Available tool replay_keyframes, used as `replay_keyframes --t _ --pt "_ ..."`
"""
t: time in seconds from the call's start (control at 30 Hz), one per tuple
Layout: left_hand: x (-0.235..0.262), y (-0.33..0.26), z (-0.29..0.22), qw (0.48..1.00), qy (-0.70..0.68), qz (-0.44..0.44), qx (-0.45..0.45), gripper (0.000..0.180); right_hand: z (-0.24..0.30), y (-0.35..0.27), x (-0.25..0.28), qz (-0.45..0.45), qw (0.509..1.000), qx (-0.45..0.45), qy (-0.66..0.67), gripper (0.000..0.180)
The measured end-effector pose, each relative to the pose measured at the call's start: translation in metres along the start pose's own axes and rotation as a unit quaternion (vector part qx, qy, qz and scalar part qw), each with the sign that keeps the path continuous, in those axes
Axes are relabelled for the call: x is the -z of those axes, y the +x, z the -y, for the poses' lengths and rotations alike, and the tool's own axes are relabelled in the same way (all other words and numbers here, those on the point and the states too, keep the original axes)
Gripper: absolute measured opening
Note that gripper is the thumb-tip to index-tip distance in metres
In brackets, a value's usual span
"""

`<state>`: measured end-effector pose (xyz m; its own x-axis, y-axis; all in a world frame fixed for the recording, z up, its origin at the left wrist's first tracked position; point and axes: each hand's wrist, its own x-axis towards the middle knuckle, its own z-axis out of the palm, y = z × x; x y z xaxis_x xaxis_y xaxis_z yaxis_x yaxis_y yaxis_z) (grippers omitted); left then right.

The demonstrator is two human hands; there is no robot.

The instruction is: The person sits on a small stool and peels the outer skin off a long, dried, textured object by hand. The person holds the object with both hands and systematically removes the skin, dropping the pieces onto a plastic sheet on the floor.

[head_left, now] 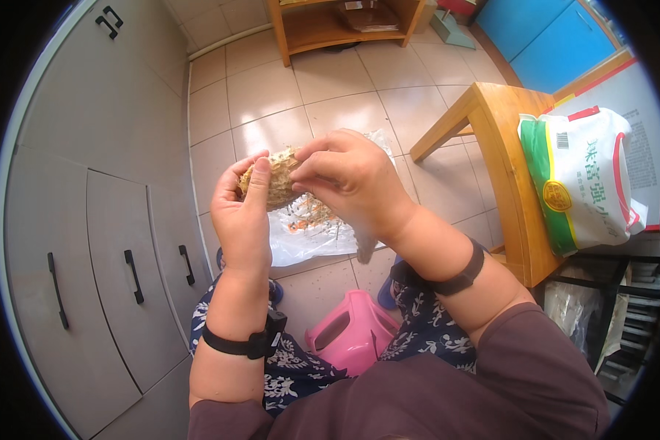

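Observation:
My left hand (243, 209) is closed round a tan-yellow, rough lump (277, 183) with a pitted, honeycomb-like surface; its exact kind is not clear. The thumb lies along its near side. My right hand (352, 180) reaches to the lump's right edge, thumb and fingertips pinched together there. Whatever may be between those fingertips is too small to make out. Below both hands, a sheet of white plastic (286, 246) lies on the floor, with brown and orange scraps (312, 214) heaped on it.
Between my legs is a pink plastic stool (353, 334). Grey cabinets (88, 220) line the left side. At right, a wooden stool (510, 183) stands beside a white and green bag (583, 180) and a black rack (601, 315). A wooden shelf (345, 33) stands at the far side.

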<state>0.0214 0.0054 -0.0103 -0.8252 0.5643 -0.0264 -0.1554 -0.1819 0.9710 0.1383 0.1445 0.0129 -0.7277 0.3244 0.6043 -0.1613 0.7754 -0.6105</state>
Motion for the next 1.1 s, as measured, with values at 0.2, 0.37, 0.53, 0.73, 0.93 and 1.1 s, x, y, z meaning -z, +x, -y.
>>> replay_keyframes --t 0.2,0.37,0.53,0.73,0.93,1.1 --pt "-0.007 -0.008 -0.001 0.998 -0.026 0.041 0.044 0.037 -0.003 -0.003 -0.002 -0.009 0.997 -0.073 0.015 0.016" --pt "-0.005 -0.005 0.0 0.997 -0.024 0.032 0.063 0.037 -0.005 -0.002 -0.004 0.003 0.996 -0.072 0.053 0.019" --pt "-0.001 -0.005 0.006 0.997 -0.052 0.009 0.06 0.029 -0.005 0.0 0.001 0.032 0.995 -0.065 0.063 0.021" --pt "0.002 -0.004 0.008 0.996 -0.065 -0.028 0.059 0.02 -0.006 0.003 0.009 0.039 0.982 -0.158 0.096 0.027" --pt "0.003 -0.005 0.009 0.997 -0.066 -0.012 0.036 0.016 -0.009 0.003 0.008 0.038 0.988 -0.11 0.098 0.02" --pt "0.001 -0.008 0.008 1.0 -0.014 0.002 -0.004 0.013 -0.004 0.002 0.008 0.028 0.997 -0.076 0.018 0.014"
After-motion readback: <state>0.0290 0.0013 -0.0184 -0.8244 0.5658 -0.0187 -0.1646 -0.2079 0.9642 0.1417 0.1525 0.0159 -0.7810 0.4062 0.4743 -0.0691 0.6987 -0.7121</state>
